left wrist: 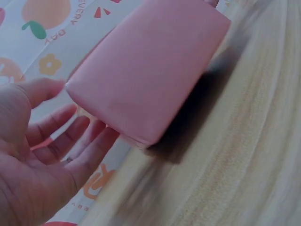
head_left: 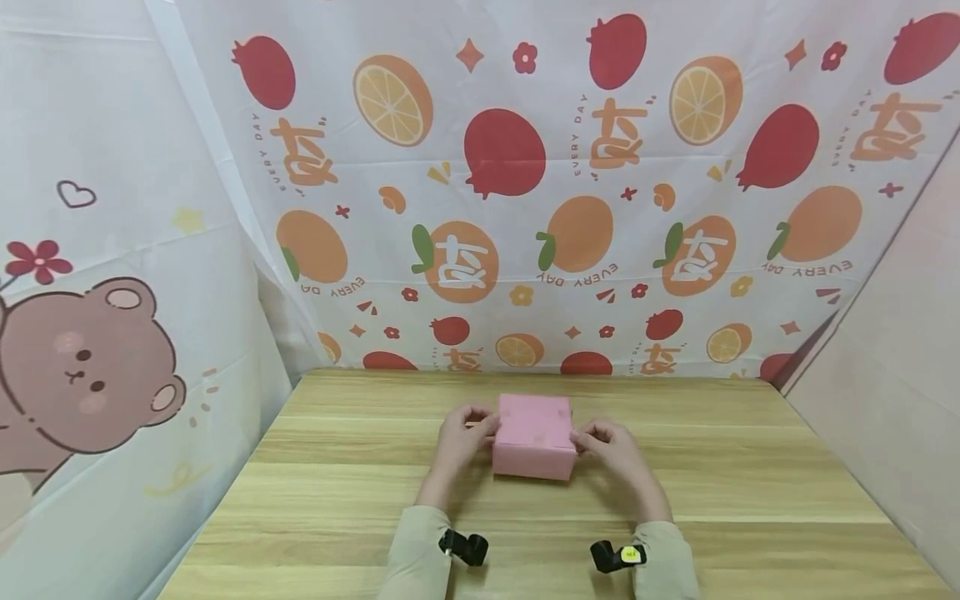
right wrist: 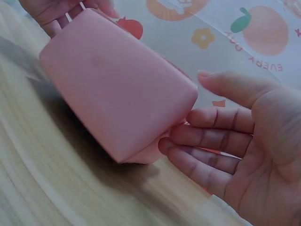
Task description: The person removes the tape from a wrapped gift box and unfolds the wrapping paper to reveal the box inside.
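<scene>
A small pink box [head_left: 535, 429] with a flat top sits near the middle of the wooden table, between two hands. My left hand [head_left: 465, 433] holds its left side, and the left wrist view shows the thumb at an upper corner and bent fingers against the end of the box [left wrist: 150, 70]. On the opposite side my right hand [head_left: 609, 446] grips it, thumb by the top corner and fingers [right wrist: 207, 136] along the end face. A dark shadow lies under the box [right wrist: 117, 89] in both wrist views; whether its base touches the table cannot be told.
The wooden table [head_left: 322, 500] ends at the back against a fruit-print cloth [head_left: 502, 250]. A bear-print cloth [head_left: 217, 317] hangs on the left, and a plain pale cloth [head_left: 900, 350] on the right. Black wrist cameras [head_left: 467, 547] sit on both sleeves.
</scene>
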`<state>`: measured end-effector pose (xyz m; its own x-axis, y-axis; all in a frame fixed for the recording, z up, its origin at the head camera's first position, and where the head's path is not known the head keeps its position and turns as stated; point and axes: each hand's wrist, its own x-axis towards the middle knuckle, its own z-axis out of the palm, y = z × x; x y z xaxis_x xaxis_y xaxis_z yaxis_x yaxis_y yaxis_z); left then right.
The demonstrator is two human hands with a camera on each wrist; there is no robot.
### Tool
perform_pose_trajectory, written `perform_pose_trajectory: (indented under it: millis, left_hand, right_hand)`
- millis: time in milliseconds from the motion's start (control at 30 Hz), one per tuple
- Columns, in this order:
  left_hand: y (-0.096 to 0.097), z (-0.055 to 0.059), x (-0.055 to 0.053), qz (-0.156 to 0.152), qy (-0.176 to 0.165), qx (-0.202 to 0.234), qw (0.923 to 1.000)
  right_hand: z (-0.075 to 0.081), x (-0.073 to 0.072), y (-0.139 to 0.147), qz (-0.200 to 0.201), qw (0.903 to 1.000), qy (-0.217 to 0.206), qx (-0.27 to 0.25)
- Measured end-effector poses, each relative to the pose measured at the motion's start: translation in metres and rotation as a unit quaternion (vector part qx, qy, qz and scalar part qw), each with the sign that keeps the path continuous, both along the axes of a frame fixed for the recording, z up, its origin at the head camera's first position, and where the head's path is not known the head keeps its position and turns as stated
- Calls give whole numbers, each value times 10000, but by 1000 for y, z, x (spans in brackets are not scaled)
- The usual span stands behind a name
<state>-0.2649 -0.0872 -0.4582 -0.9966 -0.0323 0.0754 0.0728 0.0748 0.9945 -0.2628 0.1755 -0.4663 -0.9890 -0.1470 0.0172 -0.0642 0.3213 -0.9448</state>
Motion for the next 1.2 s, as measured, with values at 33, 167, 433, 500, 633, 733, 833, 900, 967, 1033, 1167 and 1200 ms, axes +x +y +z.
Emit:
perform_pose_trajectory:
  millis: [33, 167, 433, 500, 633, 733, 833, 900, 967, 1033, 1167, 1200]
  left_hand:
    - [0, -1, 0, 1, -44, -71, 10000]
    - [0, -4, 1, -97, -203, -317, 9992]
    - [3, -10, -2, -475, -541, -9, 9974]
    - [4, -12, -3, -486, -583, 42, 9971]
    - [4, -15, -4, -462, -611, 49, 9971]
    - [4, -16, -5, -467, -624, 43, 9969]
    - [4, -17, -5, -475, -637, 29, 9968]
    - [4, -17, -5, -469, -637, 16, 9969]
    - [4, -16, -5, -462, -614, -3, 9970]
    - [3, -16, -5, -452, -598, -14, 9972]
    - [3, -17, -6, -453, -586, -44, 9972]
    - [3, -17, -6, -455, -592, -52, 9972]
  right_hand:
    - [-1, 0, 0, 16, 10000, -47, 34]
    - [-6, 0, 1, -48, 9995, -296, -4]
    - [-5, 4, 0, -266, 9989, -367, 150]
    - [-3, 3, -1, -343, 9985, -313, 287]
    - [-1, -2, -9, -925, 9929, 82, 749]
    - [1, -4, -18, -1468, 9824, 521, 1031]
    - [2, -4, -27, -1673, 9763, 846, 1081]
    - [1, -4, -31, -1696, 9743, 968, 1126]
    - [-1, -4, -35, -1687, 9725, 1089, 1182]
    - [-4, -6, -38, -1734, 9691, 1195, 1288]
    - [-10, -9, -42, -1920, 9590, 1488, 1461]
    - [-11, -9, -43, -1974, 9566, 1539, 1491]
